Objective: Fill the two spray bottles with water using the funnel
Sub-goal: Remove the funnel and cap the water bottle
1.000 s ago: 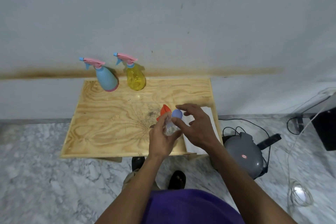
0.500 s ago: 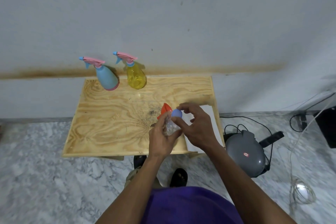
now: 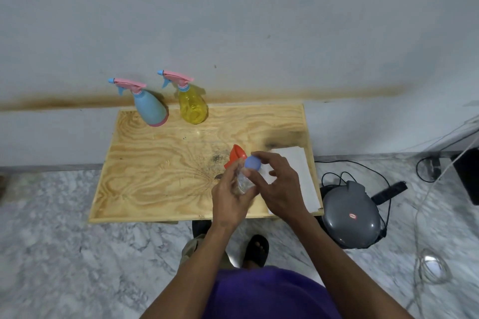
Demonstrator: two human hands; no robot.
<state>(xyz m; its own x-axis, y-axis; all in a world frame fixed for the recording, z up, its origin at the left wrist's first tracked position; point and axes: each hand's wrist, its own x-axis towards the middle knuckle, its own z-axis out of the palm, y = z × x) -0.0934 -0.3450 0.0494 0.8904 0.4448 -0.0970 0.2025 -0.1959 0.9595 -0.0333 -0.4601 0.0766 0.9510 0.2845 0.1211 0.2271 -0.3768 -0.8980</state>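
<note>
Head view, surface: a plywood surface (image 3: 160,171) stands against a pale wall, its near edge just in front of the person.
Head view, spray bottles: 2 stand upright at the far edge, just beside each other; the blue spray bottle (image 3: 150,109) on the left, the yellow spray bottle (image 3: 193,106) on the right, both with pink trigger heads screwed on and nozzles pointing left.
Head view, water bottle: a small clear water bottle (image 3: 243,180) is held above the near right part of the surface; its body is mostly covered by fingers, so its fill level cannot be made out.
Head view, cap: the blue cap (image 3: 252,162) sits at the bottle's top; whether it is screwed tight or loose cannot be told.
Head view, left hand: the left hand (image 3: 229,201) is wrapped around the bottle's body.
Head view, right hand: the right hand (image 3: 281,189) has thumb and forefinger pinched on the cap, the other fingers curled free.
Head view, funnel: the orange funnel (image 3: 236,156) lies on the surface just behind the hands; its spout end is hidden by them.
Head view, paper: a white sheet (image 3: 298,163) lies along the right edge, partly covered by the right hand.
Head view, floor: a grey appliance (image 3: 350,217) with a cord sits on the marble floor right of the surface; a looped cable further right is blurred.
Head view, person: a purple shirt is cut off by the bottom edge.
</note>
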